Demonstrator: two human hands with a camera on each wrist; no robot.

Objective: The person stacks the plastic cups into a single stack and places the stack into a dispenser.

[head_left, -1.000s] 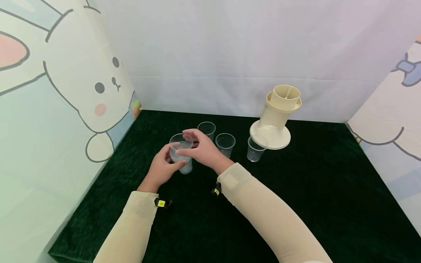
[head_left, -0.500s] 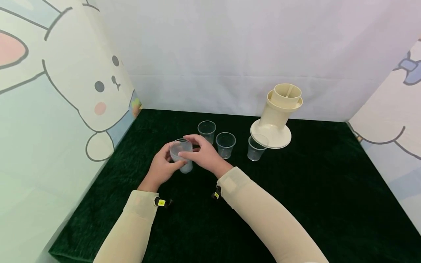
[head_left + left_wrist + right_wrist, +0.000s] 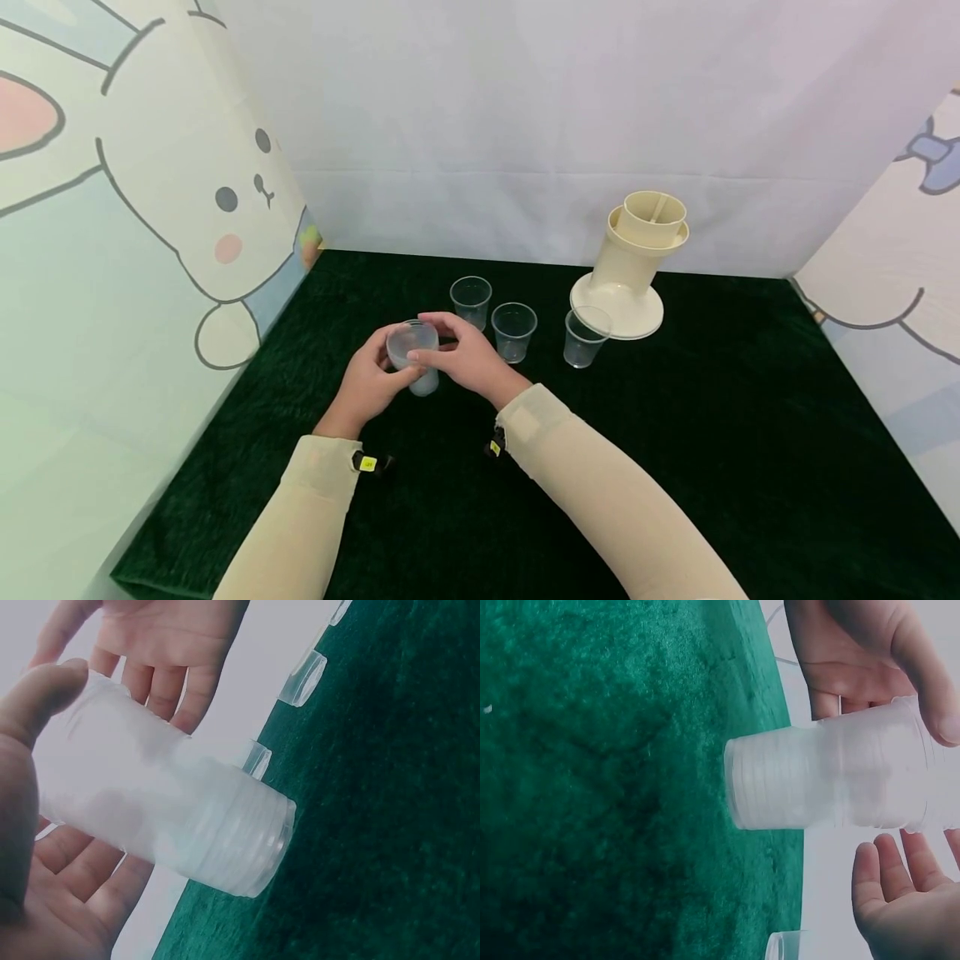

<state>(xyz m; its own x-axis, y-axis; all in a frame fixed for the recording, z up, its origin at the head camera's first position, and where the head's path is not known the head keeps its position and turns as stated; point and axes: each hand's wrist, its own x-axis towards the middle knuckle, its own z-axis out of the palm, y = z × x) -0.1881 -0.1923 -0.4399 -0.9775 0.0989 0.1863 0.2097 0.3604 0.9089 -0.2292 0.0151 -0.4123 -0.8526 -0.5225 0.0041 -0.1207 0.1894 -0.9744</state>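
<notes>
A stack of clear plastic cups stands upright above the green cloth. My left hand grips it from the left, with the thumb in front. Around the upper rim, my right hand holds the top plastic cup, its thumb at the near side and its index finger at the far side. The nested rings of the stack show in the left wrist view. In the right wrist view, several right-hand fingers lie beside the stack near its rim.
Three single clear cups stand to the right: a far cup, a middle cup and a right cup. Behind the last is a cream plastic stand with a round base. White cloth walls enclose the green cloth.
My right hand has moved down with the top cup, whose rim now sits lower and nests into the stack. My left hand has kept its place.
</notes>
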